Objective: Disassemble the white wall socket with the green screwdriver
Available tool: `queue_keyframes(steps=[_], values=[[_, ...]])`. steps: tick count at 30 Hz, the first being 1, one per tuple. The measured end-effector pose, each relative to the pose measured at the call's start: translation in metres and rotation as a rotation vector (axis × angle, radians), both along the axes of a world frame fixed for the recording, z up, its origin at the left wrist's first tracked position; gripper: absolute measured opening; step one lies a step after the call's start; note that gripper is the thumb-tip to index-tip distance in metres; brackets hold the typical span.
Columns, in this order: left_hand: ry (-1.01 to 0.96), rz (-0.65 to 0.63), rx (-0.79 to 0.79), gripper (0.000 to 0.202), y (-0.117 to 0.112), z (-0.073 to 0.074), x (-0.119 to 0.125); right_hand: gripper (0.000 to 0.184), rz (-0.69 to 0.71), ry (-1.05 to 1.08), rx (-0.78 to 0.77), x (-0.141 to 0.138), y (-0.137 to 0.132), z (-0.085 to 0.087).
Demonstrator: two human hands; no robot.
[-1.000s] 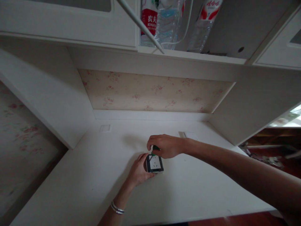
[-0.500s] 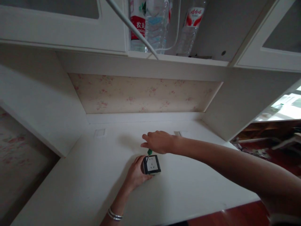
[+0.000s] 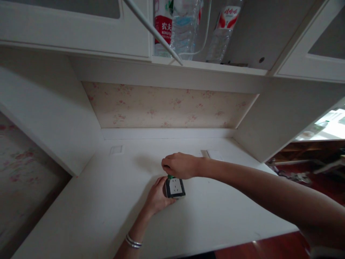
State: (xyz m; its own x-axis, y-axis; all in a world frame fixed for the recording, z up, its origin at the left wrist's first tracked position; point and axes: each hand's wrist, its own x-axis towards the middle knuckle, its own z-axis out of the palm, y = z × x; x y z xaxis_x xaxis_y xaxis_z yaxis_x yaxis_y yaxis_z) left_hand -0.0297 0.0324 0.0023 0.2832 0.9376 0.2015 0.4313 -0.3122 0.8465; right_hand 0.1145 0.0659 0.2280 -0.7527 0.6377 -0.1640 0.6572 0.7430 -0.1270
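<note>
A wall socket (image 3: 176, 186) with a white face and a dark frame sits on a box on the white desk. My left hand (image 3: 157, 196) grips it from the left side, fingers behind and thumb in front. Above its upper left edge, my right hand (image 3: 179, 165) is closed around a screwdriver with a green handle (image 3: 170, 176). Most of the handle is hidden under the fingers. The tool's shaft points down at the frame's left side; where its tip rests I cannot make out.
The white desk (image 3: 107, 201) spreads around both hands. Above hangs a cabinet shelf (image 3: 210, 66) with several plastic bottles (image 3: 184, 28). A white rod (image 3: 153, 30) slants down in front of it. Small rectangular plates (image 3: 116, 149) lie in the desk's back part.
My right hand's fingers have curled in and closed over the green handle, hiding more of it. My left hand keeps its hold on the socket. The view has shifted slightly.
</note>
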Motion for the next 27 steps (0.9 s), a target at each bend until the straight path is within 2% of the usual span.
queue_keyframes(steps=[1,4,6,9,10,13,15,16,17,20,21,22,24,26,27], values=[[-0.006,-0.007,0.006,0.083,0.000,-0.001,0.000,0.026,0.057,0.019,-0.048,0.001,-0.001,0.002],[-0.023,-0.030,0.018,0.084,0.000,-0.002,0.000,0.039,0.147,0.015,-0.163,0.005,-0.002,0.005],[-0.027,-0.030,0.017,0.085,0.000,-0.002,0.000,0.036,0.073,-0.048,-0.109,0.005,-0.003,0.004],[-0.020,-0.014,0.012,0.087,0.000,-0.003,0.000,0.035,-0.114,-0.107,0.080,0.000,-0.003,-0.001],[-0.018,-0.009,0.014,0.088,0.000,-0.004,0.000,0.034,-0.120,-0.108,0.109,-0.001,-0.003,-0.002],[-0.011,-0.011,0.025,0.086,0.000,-0.004,0.000,0.026,0.079,-0.061,0.019,-0.001,-0.004,0.001],[-0.008,-0.017,0.026,0.085,0.000,-0.003,-0.001,0.033,0.212,-0.016,-0.076,0.000,-0.005,0.004],[-0.008,-0.018,0.023,0.083,0.000,-0.003,-0.001,0.036,0.222,-0.010,-0.096,0.000,-0.005,0.004],[-0.007,-0.017,0.019,0.082,0.000,-0.002,-0.001,0.037,0.184,-0.018,-0.084,-0.001,-0.005,0.004],[-0.013,-0.018,0.015,0.083,0.000,-0.001,0.000,0.032,-0.060,-0.093,0.075,-0.005,-0.005,0.000],[-0.015,-0.021,0.016,0.084,0.000,-0.001,0.000,0.029,-0.088,-0.112,0.112,-0.006,-0.005,0.000],[-0.016,-0.021,0.016,0.086,0.000,-0.001,0.000,0.027,-0.066,-0.117,0.119,-0.007,-0.005,0.000],[-0.020,-0.020,0.014,0.088,0.000,-0.001,0.000,0.025,0.073,-0.093,0.040,-0.007,-0.005,0.003],[-0.024,-0.018,0.011,0.088,0.000,-0.002,0.000,0.034,0.191,-0.049,-0.061,-0.006,-0.006,0.006],[-0.028,-0.018,0.010,0.088,0.000,-0.002,0.000,0.038,0.199,-0.039,-0.083,-0.006,-0.006,0.007]])
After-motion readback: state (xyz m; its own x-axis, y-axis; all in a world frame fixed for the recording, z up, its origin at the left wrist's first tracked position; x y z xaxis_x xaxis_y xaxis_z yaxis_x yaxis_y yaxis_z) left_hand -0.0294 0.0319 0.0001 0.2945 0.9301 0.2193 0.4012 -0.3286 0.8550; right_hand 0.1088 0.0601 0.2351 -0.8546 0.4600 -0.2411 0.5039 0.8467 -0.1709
